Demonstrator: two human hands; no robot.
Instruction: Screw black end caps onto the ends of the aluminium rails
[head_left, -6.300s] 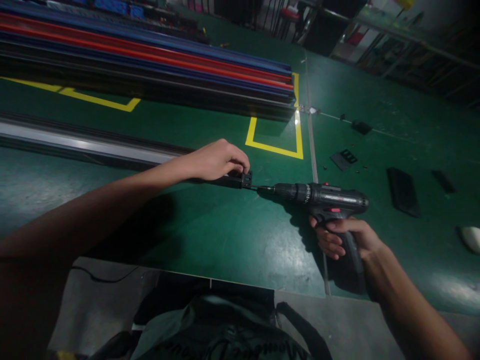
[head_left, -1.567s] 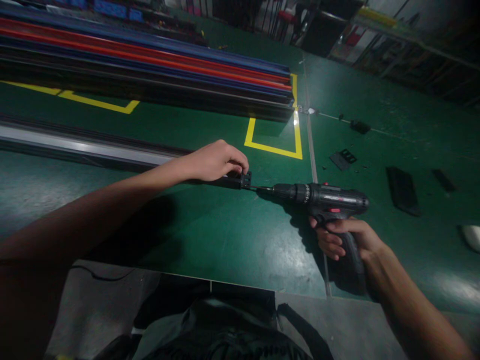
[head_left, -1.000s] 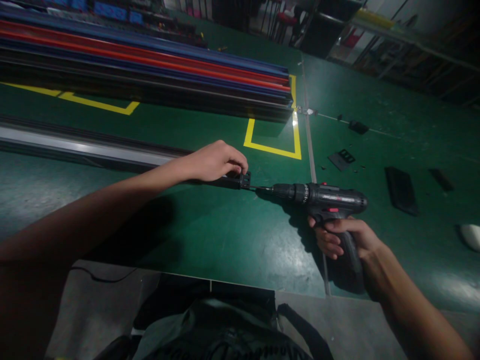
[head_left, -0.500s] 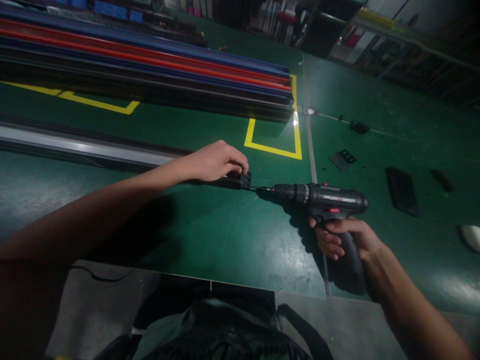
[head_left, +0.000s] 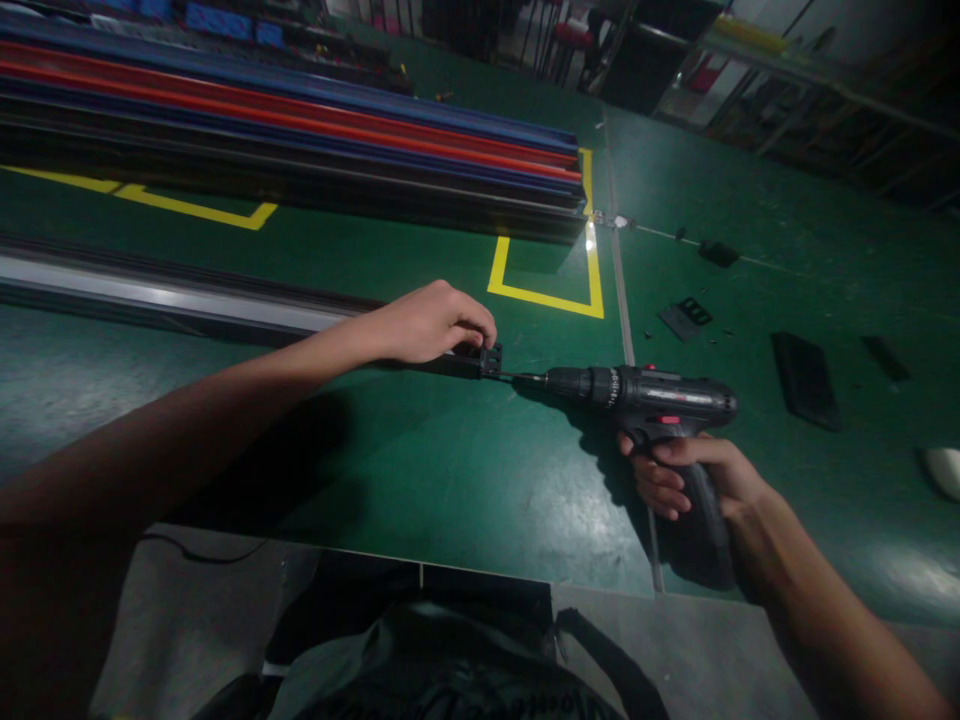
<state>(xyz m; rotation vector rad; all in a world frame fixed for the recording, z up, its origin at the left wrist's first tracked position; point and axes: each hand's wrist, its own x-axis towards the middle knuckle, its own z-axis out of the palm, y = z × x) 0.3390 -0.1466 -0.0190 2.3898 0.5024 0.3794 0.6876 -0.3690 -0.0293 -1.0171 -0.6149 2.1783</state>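
A long black and silver profile [head_left: 187, 297] lies along the green table, with a slotted black end piece [head_left: 492, 361] at its right end. My left hand [head_left: 435, 318] rests over that end, fingers curled down and closed on the end piece. My right hand [head_left: 694, 478] is wrapped round the handle of a black cordless drill [head_left: 637, 392], held level and pointing left. The drill's thin bit [head_left: 517, 377] reaches the face of the end piece; whether a screw sits at its tip is too small to tell.
Behind lies a stack of long blue, red and black profiles [head_left: 337, 120]. Yellow tape [head_left: 547, 302] marks the green tabletop [head_left: 450, 470]. To the right are a slotted black plate [head_left: 685, 318], small loose bits, a dark flat block [head_left: 805, 380] and a white rounded object [head_left: 943, 472].
Hardly anything differs: both hands, the drill and the profile keep their places. The view has shifted very slightly.
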